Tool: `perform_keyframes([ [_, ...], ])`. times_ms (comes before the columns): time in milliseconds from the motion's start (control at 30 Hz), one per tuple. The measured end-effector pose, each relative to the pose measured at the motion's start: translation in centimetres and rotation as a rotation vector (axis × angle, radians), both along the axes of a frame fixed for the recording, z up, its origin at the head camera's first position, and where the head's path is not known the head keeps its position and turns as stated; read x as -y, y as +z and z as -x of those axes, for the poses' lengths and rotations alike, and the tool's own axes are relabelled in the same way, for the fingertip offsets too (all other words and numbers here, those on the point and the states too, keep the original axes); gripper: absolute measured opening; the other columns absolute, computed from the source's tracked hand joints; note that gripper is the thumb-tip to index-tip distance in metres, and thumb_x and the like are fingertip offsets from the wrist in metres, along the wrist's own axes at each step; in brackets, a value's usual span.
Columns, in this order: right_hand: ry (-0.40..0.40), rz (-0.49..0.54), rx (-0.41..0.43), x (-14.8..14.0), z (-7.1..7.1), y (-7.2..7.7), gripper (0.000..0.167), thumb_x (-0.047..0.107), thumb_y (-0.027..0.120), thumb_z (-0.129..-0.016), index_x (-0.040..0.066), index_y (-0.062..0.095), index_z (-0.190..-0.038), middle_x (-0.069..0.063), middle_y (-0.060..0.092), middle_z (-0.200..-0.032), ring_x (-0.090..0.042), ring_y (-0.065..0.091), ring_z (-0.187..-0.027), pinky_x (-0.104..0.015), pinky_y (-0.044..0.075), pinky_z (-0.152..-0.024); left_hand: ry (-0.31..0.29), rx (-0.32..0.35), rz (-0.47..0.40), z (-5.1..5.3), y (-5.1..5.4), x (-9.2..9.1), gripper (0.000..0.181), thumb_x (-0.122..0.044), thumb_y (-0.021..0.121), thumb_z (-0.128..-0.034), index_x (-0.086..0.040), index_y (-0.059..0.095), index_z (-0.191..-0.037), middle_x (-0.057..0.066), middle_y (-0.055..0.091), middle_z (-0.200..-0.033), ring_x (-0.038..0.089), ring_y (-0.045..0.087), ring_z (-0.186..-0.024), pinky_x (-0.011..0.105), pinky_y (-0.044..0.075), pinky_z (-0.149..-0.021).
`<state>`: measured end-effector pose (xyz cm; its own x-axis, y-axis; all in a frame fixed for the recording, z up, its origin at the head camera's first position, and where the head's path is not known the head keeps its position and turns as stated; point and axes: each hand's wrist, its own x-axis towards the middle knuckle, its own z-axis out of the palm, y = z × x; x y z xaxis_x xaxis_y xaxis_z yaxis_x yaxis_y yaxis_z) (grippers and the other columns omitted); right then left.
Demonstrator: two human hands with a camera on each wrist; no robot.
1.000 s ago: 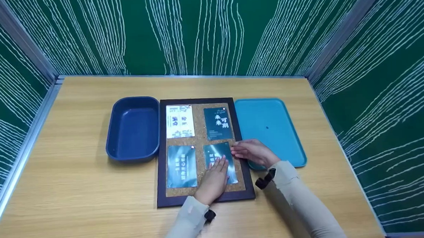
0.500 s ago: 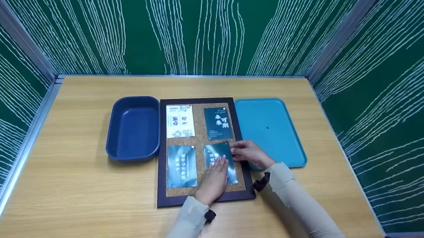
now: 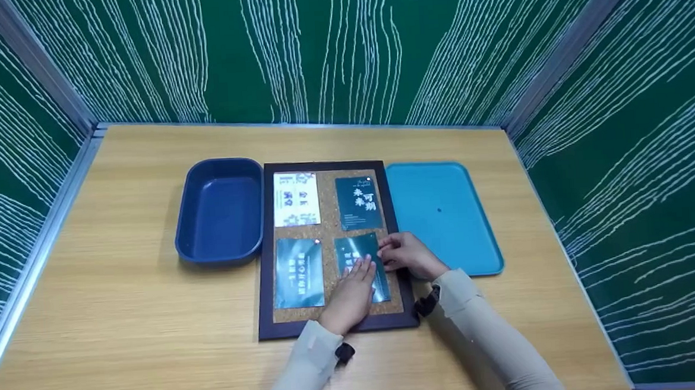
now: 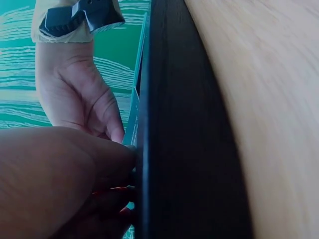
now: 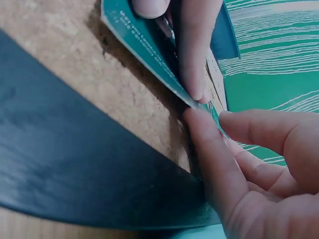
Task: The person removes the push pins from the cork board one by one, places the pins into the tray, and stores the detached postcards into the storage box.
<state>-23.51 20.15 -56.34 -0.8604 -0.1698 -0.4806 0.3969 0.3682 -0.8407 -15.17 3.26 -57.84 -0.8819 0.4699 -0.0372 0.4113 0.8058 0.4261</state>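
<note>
A cork board (image 3: pixel 331 279) with a dark frame lies on the table, bearing several cards. My left hand (image 3: pixel 350 299) rests with fairly straight fingers on the lower right green card (image 3: pixel 359 243), covering much of it. At that card's right edge my right hand (image 3: pixel 410 255) pinches it between thumb and forefinger. In the right wrist view the green card (image 5: pixel 144 52) lifts off the cork along its edge, and the right thumb and forefinger (image 5: pixel 214 154) meet at that edge. In the left wrist view the dark frame (image 4: pixel 184 124) hides the card.
A deep blue bin (image 3: pixel 218 219) stands left of the board. On the right lies a flat light-blue tray (image 3: pixel 444 219). The board also bears a white card (image 3: pixel 296 199), a dark green card (image 3: pixel 358 203) and another green card (image 3: pixel 298 273). Green patterned panels (image 3: pixel 352 52) enclose the table.
My right hand has shifted slightly down along the card's right edge, and its fingers are now more bent. My left hand stays in place on the card.
</note>
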Motion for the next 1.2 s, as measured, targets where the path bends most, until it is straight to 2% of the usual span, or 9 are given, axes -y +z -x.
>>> perform_keyframes([
  [300, 0.019, -0.023, -0.037, 0.3, -0.3, 0.6, 0.024, -0.001, 0.063, -0.084, -0.006, 0.058, -0.106, -0.008, 0.061, -0.085, -0.014, 0.065, -0.067, -0.029, 0.061, -0.065, -0.006, -0.001, -0.001, 0.0, 0.2, 0.0, 0.051, -0.019, 0.049, -0.0994, -0.003, 0.038, -0.146, 0.011, 0.031, -0.156, 0.027, 0.030, -0.144, 0.046, 0.031, -0.116],
  [500, 0.021, -0.069, -0.088, 0.2, -0.2, -0.1, 0.020, 0.000, 0.064, -0.084, -0.007, 0.059, -0.102, -0.005, 0.061, -0.080, -0.013, 0.064, -0.064, -0.030, 0.061, -0.064, -0.002, 0.010, 0.003, 0.0, 0.1, 0.0, 0.050, -0.019, 0.048, -0.0999, -0.003, 0.039, -0.146, 0.010, 0.031, -0.156, 0.027, 0.030, -0.144, 0.046, 0.031, -0.117],
  [833, 0.030, -0.122, -0.114, 0.5, -0.3, 0.0, 0.013, -0.001, 0.064, -0.084, -0.004, 0.060, -0.096, -0.005, 0.058, -0.077, -0.014, 0.064, -0.065, -0.030, 0.061, -0.063, -0.028, 0.040, -0.019, 0.3, 0.3, 0.4, 0.050, -0.020, 0.048, -0.0998, -0.003, 0.039, -0.146, 0.011, 0.031, -0.156, 0.027, 0.029, -0.145, 0.046, 0.030, -0.117],
  [1033, 0.034, -0.123, -0.124, 0.6, -0.2, -0.2, 0.012, -0.002, 0.062, -0.085, -0.004, 0.059, -0.096, -0.005, 0.057, -0.076, -0.014, 0.065, -0.065, -0.032, 0.061, -0.064, -0.063, 0.097, -0.067, 0.7, 1.0, 1.0, 0.048, -0.021, 0.045, -0.1010, -0.003, 0.040, -0.146, 0.012, 0.031, -0.156, 0.030, 0.029, -0.144, 0.047, 0.029, -0.117],
  [1200, 0.023, -0.117, -0.114, 0.5, -0.2, -0.3, 0.011, -0.003, 0.061, -0.086, -0.004, 0.059, -0.097, -0.005, 0.057, -0.076, -0.015, 0.065, -0.065, -0.032, 0.061, -0.063, -0.095, 0.129, -0.076, 1.3, 2.2, 1.9, 0.049, -0.024, 0.043, -0.1028, -0.006, 0.036, -0.148, 0.013, 0.030, -0.156, 0.033, 0.027, -0.145, 0.048, 0.029, -0.117],
])
